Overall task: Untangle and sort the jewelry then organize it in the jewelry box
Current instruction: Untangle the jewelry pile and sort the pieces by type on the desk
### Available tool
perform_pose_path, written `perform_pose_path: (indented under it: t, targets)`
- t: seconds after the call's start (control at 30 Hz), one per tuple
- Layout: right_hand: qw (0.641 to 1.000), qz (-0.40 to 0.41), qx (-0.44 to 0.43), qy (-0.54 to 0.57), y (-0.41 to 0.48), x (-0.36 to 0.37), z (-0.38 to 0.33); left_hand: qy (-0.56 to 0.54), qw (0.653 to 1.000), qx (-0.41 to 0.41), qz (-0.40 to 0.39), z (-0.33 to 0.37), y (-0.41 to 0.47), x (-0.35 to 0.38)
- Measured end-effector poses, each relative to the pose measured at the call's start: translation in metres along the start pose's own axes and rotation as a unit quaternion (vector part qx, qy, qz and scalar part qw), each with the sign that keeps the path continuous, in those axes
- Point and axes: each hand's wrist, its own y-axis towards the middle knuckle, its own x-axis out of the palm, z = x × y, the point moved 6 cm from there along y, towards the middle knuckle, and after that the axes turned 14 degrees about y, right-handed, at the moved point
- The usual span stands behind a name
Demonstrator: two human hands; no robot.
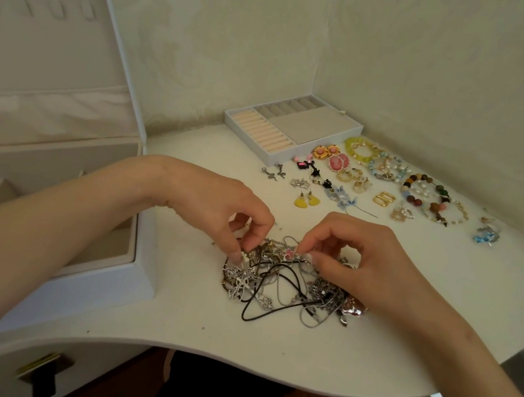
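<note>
Head camera view, looking down at a white table [377, 348] set in a corner with pale walls. Just below centre, at about 6 o'clock, lies a tangled pile of necklaces [280, 285]: silver chains, star charms and a black cord [256, 310] looping toward the near edge. Both bare hands work at the far side of the pile, close together but not touching. The left hand [217, 203] comes in from 9 o'clock, its thumb and fingertips pinching a cluster of chain. The right hand [361, 262] comes in from 4 o'clock, its thumb and forefinger pinching a small piece next to a pink charm.

At 9 o'clock stands the white jewelry box [141, 282], its lid upright and its beige lining showing. At 1 o'clock, against the wall, sits a removable tray [278, 160] with ring rolls and compartments. Sorted pieces lie in rows from 1 to 3 o'clock: snake earrings [273, 174], yellow earrings [306, 200], pink cameo earrings [338, 162], gold rectangular earrings [384, 199], a yellow-green bracelet [359, 149] and beaded bracelets [424, 190].
</note>
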Motion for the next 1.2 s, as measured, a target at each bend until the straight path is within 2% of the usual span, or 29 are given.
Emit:
perform_pose_path:
  t: [0.5,0.8,1.07,1.2]
  targets:
    - [0.999,0.026,-0.003,0.019,0.0,-0.002,0.001,-0.101,0.995,0.003,0.027,-0.01,-0.004,-0.012]
    - [0.991,0.054,0.032,0.115,0.007,-0.002,-0.002,-0.236,0.97,0.026,0.051,-0.012,-0.004,-0.013]
    - [0.997,0.067,0.037,0.009,0.033,0.018,-0.023,-0.299,0.951,0.012,0.076,-0.015,0.002,-0.01]
    - [0.995,0.085,0.046,0.023,0.035,0.015,-0.016,-0.318,0.945,0.013,0.077,-0.015,0.004,-0.009]
